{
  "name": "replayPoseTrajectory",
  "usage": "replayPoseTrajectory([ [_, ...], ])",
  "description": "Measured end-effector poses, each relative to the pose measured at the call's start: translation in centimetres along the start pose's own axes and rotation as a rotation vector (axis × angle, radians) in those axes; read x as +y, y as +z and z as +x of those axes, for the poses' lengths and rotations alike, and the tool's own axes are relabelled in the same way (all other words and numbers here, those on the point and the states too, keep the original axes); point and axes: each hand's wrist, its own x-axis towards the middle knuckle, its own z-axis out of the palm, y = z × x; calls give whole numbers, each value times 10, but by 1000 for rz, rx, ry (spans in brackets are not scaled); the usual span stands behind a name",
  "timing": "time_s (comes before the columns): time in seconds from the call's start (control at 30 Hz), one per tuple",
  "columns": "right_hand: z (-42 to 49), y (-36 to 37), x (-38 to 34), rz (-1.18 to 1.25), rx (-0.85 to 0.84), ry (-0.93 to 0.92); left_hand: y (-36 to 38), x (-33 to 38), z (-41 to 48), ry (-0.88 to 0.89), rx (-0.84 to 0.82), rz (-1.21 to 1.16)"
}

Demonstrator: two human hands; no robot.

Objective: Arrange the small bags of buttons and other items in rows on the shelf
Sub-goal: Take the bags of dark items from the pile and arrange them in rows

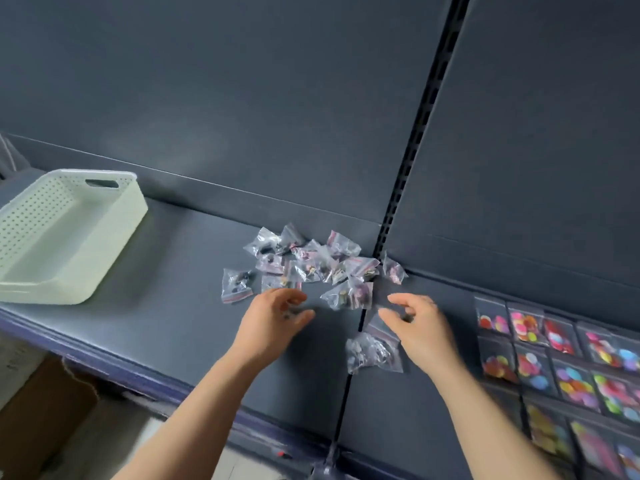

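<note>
A loose pile of small clear bags (322, 265) with buttons and small parts lies on the dark shelf (194, 306) near the back wall. My left hand (277, 318) hovers just in front of the pile, fingers curled, pinching a small bag with dark bits (287, 314). My right hand (420, 325) is to the right, fingers and thumb curled around a small clear bag (406, 318). Two more clear bags (372, 351) lie just left of my right hand. Rows of bags of coloured buttons (561, 362) lie flat at the right.
A pale green perforated basket (114, 237) stands empty on the shelf at the left. A slotted upright (405, 188) divides the back panels. Cardboard boxes (41, 420) sit below the shelf's front edge at lower left.
</note>
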Motion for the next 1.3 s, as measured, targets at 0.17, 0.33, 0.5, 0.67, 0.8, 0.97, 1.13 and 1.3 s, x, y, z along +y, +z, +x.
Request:
replayPoseTrajectory([
  [0.17,1,9,1,-147,-31,85,5,-3,12,62,-43,-32],
  [0.33,-5,-10,-3,209,41,171,17,-1,31,153,-52,38],
  [0.5,-18,-15,0,412,77,216,32,7,49,263,-151,254],
  [0.67,-29,-17,-2,374,-21,250,23,8,38,198,-189,7],
  [0.8,-34,-15,-1,229,-154,250,6,4,19,-21,-227,-323],
  [0.97,-35,-7,4,-120,-165,96,3,17,-1,-189,-382,-757],
  [1.13,-38,-15,6,134,-58,203,32,30,-5,45,-429,-27],
  [1.3,-47,-23,4,352,-18,272,44,39,-5,181,-402,47],
])
